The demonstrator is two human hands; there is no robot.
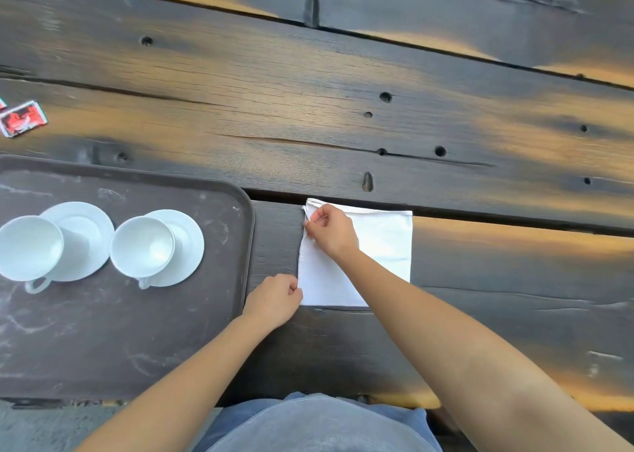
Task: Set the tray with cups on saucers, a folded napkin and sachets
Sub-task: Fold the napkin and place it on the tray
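Observation:
A white napkin lies folded flat on the dark wooden table, just right of the brown tray. My right hand pinches its far left corner. My left hand pinches its near left corner. On the tray stand two white cups on white saucers: the left cup on its saucer, the right cup on its saucer. Red and white sachets lie on the table beyond the tray, at the left edge of view.
The table is made of dark, weathered planks with gaps and knot holes. Its near edge runs just in front of my body. The near half of the tray is bare.

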